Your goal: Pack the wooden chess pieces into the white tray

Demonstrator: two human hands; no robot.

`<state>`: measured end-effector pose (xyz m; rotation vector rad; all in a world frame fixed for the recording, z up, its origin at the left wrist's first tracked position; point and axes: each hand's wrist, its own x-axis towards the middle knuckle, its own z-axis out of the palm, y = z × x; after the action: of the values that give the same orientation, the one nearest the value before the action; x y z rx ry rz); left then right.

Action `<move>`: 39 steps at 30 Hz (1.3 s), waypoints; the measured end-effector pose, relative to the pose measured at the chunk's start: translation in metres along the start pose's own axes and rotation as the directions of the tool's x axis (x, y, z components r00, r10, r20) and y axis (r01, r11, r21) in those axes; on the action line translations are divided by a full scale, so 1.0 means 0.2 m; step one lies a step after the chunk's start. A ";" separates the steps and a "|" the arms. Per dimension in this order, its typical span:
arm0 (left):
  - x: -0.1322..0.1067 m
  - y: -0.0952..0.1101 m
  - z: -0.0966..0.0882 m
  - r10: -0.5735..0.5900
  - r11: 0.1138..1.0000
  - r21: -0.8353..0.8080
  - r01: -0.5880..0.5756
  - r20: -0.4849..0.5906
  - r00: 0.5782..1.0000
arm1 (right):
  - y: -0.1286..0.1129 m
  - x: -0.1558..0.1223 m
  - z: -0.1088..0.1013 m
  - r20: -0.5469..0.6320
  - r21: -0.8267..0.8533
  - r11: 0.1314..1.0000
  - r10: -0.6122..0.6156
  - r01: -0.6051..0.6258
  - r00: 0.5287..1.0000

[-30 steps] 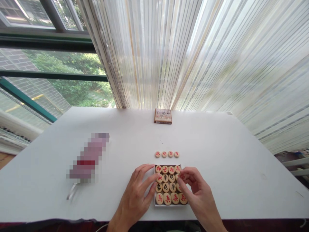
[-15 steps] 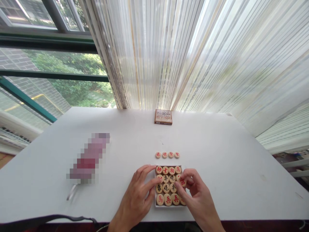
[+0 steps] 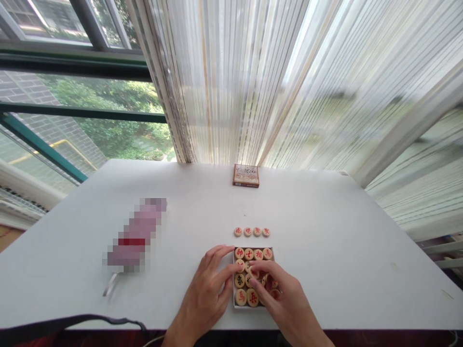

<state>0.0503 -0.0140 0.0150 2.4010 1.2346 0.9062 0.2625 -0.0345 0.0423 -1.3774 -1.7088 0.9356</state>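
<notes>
A shallow white box (image 3: 234,289) of round Chinese chess pieces lies before me, some with red and some with black characters. My left hand (image 3: 204,289) is open along its left side. One fingertip touches the far left corner, and another rests on a red-marked piece in the second row. Between the thumb and fingers of my right hand (image 3: 285,291) is a chess piece (image 3: 254,273), tilted above the second row near the middle. That hand covers much of the box's right side. Just beyond the box, several red-marked pieces (image 3: 248,232) stand in a line.
A small printed box (image 3: 246,175) sits at the back of the white table (image 3: 325,231). To the left lies a blurred-out purple object (image 3: 137,233) with a grey strap. Behind are a window and a striped curtain (image 3: 231,86). A black strap (image 3: 79,322) crosses the near left edge.
My right hand has moved left from the box's right side to its middle, carrying the chess piece. My left hand has kept its place on the box.
</notes>
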 end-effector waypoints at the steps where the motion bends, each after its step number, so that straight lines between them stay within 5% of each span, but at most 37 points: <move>1: 0.00 0.00 0.00 0.002 1.000 0.000 -0.002 -0.006 1.000 | -0.01 0.00 0.00 0.016 -0.025 0.999 -0.030 0.031 0.999; 8: 0.00 0.00 0.00 0.005 1.000 -0.028 -0.005 -0.005 1.000 | -0.01 0.01 0.03 0.135 -0.129 0.982 -0.121 0.138 0.983; 39: 0.00 -0.02 0.01 -0.024 0.998 -0.053 0.022 -0.034 0.999 | 0.00 0.00 0.06 0.135 -0.223 0.955 -0.171 0.198 0.976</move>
<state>0.0492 -0.0126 0.0116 2.3356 1.2327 0.9647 0.2521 -0.0349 0.0378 -1.3033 -2.0509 0.7376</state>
